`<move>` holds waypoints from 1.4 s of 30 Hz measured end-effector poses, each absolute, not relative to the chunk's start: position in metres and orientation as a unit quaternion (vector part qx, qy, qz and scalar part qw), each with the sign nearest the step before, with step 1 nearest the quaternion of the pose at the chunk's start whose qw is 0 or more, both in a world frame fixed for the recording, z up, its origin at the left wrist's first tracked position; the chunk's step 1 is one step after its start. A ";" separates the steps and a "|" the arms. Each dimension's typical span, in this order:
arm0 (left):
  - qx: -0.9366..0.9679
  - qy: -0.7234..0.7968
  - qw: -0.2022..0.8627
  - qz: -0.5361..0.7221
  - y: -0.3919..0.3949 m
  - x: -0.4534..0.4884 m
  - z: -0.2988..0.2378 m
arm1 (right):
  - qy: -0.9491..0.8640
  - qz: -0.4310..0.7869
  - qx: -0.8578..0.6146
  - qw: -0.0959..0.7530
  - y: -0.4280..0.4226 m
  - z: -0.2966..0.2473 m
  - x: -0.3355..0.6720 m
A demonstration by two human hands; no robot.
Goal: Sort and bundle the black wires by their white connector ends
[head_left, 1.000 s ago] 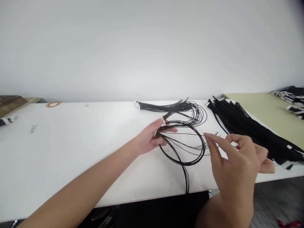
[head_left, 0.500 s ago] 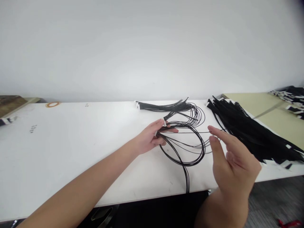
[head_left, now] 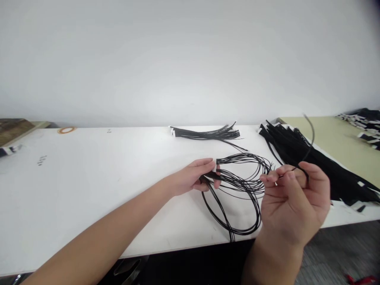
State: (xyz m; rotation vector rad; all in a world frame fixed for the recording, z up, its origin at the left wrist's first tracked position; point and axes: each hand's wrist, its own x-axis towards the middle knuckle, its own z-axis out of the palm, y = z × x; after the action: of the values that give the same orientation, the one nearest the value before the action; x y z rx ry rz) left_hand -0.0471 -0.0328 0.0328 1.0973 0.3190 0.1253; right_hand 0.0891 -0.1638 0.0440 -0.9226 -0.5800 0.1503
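Note:
My left hand [head_left: 202, 174] is closed on the white connector end of a black wire harness [head_left: 237, 180], whose thin wires loop out to the right and hang down toward the table's front edge. My right hand [head_left: 293, 194], palm toward me, pinches thin black wire [head_left: 311, 138] between thumb and fingers. One wire end curves up above that hand. Several looped wires reach the fingertips of my right hand; which of them it grips is partly hidden.
Behind the harness lies another bundle of black wires [head_left: 204, 133] with white ends. A large pile of black wire bundles [head_left: 311, 166] covers the right of the white table [head_left: 89, 190]. An orange ring [head_left: 66, 130] lies at the back left. More bundles [head_left: 365, 122] rest on the far-right yellowish surface.
My right hand has turned palm toward me and closed on wire, with a wire end now sticking up. The harness loops in my left hand have shifted right and toward me, off the back bundle.

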 end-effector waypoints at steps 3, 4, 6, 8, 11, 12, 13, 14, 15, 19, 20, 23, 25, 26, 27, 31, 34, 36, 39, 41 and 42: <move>0.487 0.157 0.857 0.067 -0.033 -0.047 0.035 | -0.278 0.115 -0.421 0.856 -0.166 0.043 0.093; 0.472 0.160 0.864 0.074 -0.033 -0.047 0.035 | -0.277 0.120 -0.421 0.855 -0.165 0.043 0.093; 0.446 0.164 0.876 0.087 -0.034 -0.047 0.035 | -0.276 0.114 -0.425 0.855 -0.164 0.042 0.092; 0.431 0.163 0.883 0.090 -0.034 -0.047 0.034 | -0.275 0.101 -0.430 0.854 -0.162 0.042 0.091; 0.422 0.158 0.888 0.094 -0.034 -0.047 0.033 | -0.270 0.076 -0.446 0.850 -0.161 0.041 0.089; 0.419 0.156 0.889 0.096 -0.034 -0.046 0.032 | -0.269 0.068 -0.454 0.847 -0.161 0.041 0.088; 0.415 0.155 0.891 0.099 -0.034 -0.046 0.032 | -0.268 0.061 -0.463 0.843 -0.160 0.041 0.087; 0.412 0.153 0.892 0.102 -0.034 -0.046 0.032 | -0.268 0.053 -0.470 0.839 -0.160 0.041 0.087; 0.409 0.152 0.893 0.106 -0.034 -0.046 0.032 | -0.268 0.050 -0.478 0.835 -0.160 0.041 0.086; 0.395 0.153 0.898 0.120 -0.034 -0.047 0.033 | -0.264 0.057 -0.508 0.818 -0.160 0.040 0.085; 0.390 0.153 0.900 0.124 -0.033 -0.047 0.033 | -0.264 0.059 -0.513 0.814 -0.160 0.039 0.085; 0.375 0.154 0.903 0.140 -0.032 -0.048 0.034 | -0.265 0.065 -0.528 0.804 -0.161 0.037 0.089; 0.368 0.158 0.904 0.150 -0.031 -0.048 0.033 | -0.267 0.077 -0.537 0.796 -0.162 0.036 0.092; 0.367 0.161 0.903 0.153 -0.030 -0.048 0.033 | -0.268 0.083 -0.542 0.793 -0.162 0.036 0.093; 0.366 0.165 0.902 0.156 -0.030 -0.048 0.033 | -0.267 0.087 -0.544 0.791 -0.162 0.035 0.095; 0.365 0.176 0.900 0.163 -0.030 -0.048 0.032 | -0.253 0.094 -0.551 0.790 -0.163 0.034 0.096; 0.365 0.179 0.897 0.172 -0.031 -0.049 0.034 | -0.235 0.100 -0.560 0.788 -0.163 0.034 0.096; 0.365 0.181 0.897 0.173 -0.031 -0.049 0.035 | -0.232 0.105 -0.569 0.782 -0.163 0.033 0.096; 0.366 0.183 0.897 0.168 -0.032 -0.049 0.036 | -0.247 0.113 -0.579 0.769 -0.165 0.030 0.098; 0.367 0.184 0.897 0.166 -0.032 -0.049 0.036 | -0.261 0.114 -0.591 0.754 -0.166 0.029 0.100; 0.367 0.185 0.897 0.165 -0.032 -0.049 0.036 | -0.270 0.113 -0.601 0.744 -0.167 0.028 0.101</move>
State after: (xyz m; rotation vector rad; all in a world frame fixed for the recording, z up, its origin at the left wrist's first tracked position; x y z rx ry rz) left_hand -0.0492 -0.0319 0.0357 0.7603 0.3831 0.3422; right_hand 0.1008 -0.1667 0.0279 -1.3155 -0.5908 0.2480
